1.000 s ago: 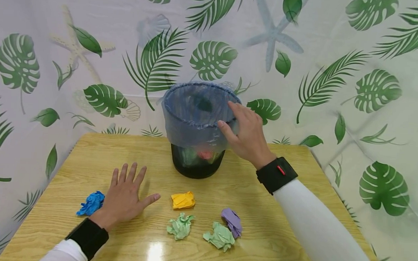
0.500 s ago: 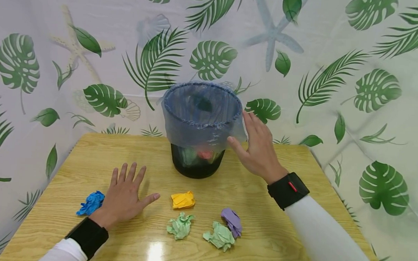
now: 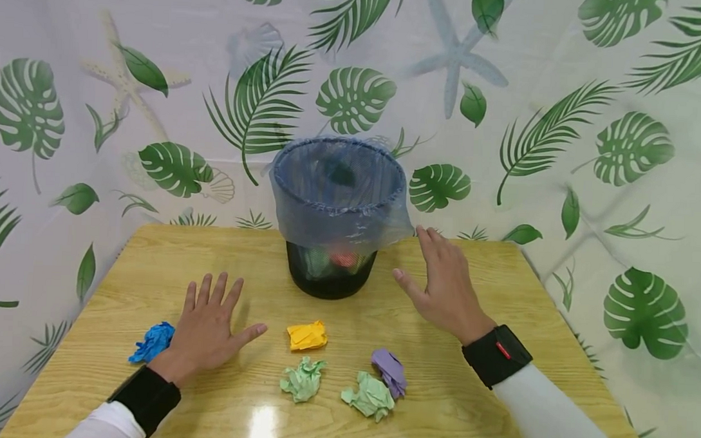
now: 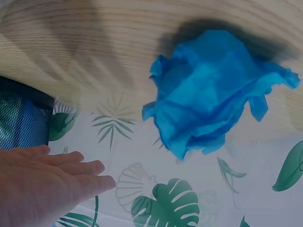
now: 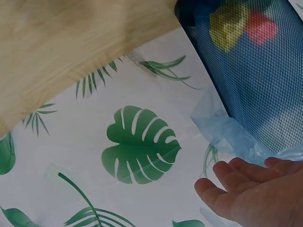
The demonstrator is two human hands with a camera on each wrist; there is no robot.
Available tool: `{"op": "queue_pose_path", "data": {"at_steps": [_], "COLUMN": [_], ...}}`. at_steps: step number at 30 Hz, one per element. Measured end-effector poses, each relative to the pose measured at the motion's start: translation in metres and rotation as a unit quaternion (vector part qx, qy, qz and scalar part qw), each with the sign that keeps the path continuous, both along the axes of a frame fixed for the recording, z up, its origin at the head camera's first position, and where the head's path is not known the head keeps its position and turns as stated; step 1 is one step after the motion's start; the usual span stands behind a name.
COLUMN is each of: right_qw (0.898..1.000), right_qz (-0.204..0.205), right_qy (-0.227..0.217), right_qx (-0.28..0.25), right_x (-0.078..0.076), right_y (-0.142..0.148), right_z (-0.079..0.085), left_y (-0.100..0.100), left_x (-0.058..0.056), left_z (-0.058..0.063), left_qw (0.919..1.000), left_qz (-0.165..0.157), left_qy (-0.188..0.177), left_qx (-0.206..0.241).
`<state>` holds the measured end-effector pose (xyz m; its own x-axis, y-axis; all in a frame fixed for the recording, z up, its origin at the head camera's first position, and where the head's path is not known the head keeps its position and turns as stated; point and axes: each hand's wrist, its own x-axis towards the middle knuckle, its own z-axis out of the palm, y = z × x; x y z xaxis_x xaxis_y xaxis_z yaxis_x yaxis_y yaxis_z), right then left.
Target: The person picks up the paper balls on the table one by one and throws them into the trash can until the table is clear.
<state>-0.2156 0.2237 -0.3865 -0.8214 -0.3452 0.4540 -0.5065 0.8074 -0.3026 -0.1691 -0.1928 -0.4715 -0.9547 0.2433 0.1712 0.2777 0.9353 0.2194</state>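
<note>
A black mesh bin (image 3: 329,284) stands at the back middle of the table, with a translucent blue bag (image 3: 327,228) folded over its rim. Red, yellow and green shapes show through the mesh. My right hand (image 3: 448,287), empty, is just right of the bin with fingers extended; its fingertips are close to the bag's flared corner, and whether they touch I cannot tell. My left hand (image 3: 207,333) is spread palm down at the left, holding nothing. Beside it lies a crumpled blue paper ball (image 4: 203,90), partly covered by that hand in the head view.
On the wooden table (image 3: 460,390) lie a crumpled yellow paper (image 3: 307,336), a light green paper ball (image 3: 302,379), and another green ball (image 3: 370,397) touching a purple paper (image 3: 389,373). A leaf-printed cloth (image 3: 529,70) hangs behind and at both sides.
My right hand has moved from the bin's right rim down and to the right, away from the bin. The left hand and the papers have stayed in place.
</note>
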Motion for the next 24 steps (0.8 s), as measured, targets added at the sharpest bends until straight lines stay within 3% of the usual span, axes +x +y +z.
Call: {"op": "queue_pose_path", "data": {"at_steps": [24], "right_qw": [0.993], "right_qz": [0.008], "right_qy": [-0.100], "right_qx": [0.066], "right_x": [0.048], "right_y": [0.004], "right_z": [-0.062], "left_y": [-0.001], "left_x": [0.004], "left_z": [-0.002], "left_qw": [1.0000], "left_qz": [0.001], "left_qy": [-0.002], "left_qx": [0.002]}}
